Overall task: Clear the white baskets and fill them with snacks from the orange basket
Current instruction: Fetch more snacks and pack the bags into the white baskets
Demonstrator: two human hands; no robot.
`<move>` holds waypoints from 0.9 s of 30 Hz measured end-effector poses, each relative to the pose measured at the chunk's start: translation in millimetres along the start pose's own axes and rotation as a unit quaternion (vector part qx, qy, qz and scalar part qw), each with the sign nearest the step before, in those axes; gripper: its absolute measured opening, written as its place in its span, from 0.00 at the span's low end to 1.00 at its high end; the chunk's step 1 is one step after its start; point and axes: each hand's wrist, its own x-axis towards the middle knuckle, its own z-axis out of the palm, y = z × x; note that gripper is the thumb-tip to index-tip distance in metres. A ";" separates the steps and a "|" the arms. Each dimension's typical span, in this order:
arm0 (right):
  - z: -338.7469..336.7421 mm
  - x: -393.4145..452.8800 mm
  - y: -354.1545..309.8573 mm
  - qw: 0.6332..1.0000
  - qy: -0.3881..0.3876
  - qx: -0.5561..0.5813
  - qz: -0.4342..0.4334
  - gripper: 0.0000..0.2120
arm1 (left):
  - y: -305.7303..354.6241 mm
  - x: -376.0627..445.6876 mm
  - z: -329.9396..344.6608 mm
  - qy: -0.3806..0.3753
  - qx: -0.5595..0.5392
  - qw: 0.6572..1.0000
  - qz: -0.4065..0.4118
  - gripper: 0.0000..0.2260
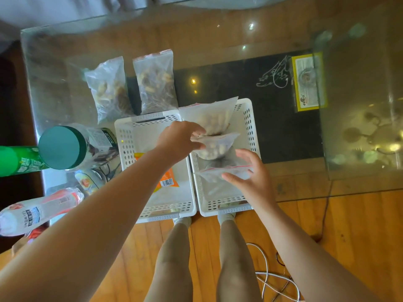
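White plastic, perforated along the walls, makes up the two baskets standing side by side at the near edge of the glass surface [218, 40], touching along their long sides. My left hand [181, 138] reaches across the left white basket [126, 140] into the right white basket [250, 127], its fingers pinching the edge of a clear zip bag of pale nuts [212, 147]. Another clear bag of pale snacks [214, 116] leans against the far wall of that same basket, just behind the one I hold. My right hand [248, 175] is spread, fingers straight, resting on a third clear bag with a red seal [224, 171] that lies lower in the right basket. An orange packet with a barcode [168, 179] lies on the floor of the left basket, partly hidden under my left forearm. Beyond the baskets two clear bags of mixed nuts [109, 90] and [156, 83] lie flat on the glass, side by side. Left of the baskets stand a jar with a teal lid [60, 147] and a green can [19, 160], with a water bottle [32, 211] lying nearer me. Under the glass I see a wooden floor [359, 236] and a white cable [268, 277].
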 end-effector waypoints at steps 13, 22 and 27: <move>28.8 11.5 24.0 0.993 -0.028 0.034 0.111 0.17 | -1.1 -2.1 -2.0 0.063 -0.014 0.998 0.018 0.09; 31.7 13.3 22.7 0.991 -0.024 0.040 0.126 0.20 | -6.3 -1.4 -5.0 0.068 -0.048 0.996 0.032 0.10; 21.4 7.8 1.8 0.996 -0.001 0.008 0.090 0.21 | -10.3 -3.9 -17.9 0.077 -0.060 0.994 0.041 0.07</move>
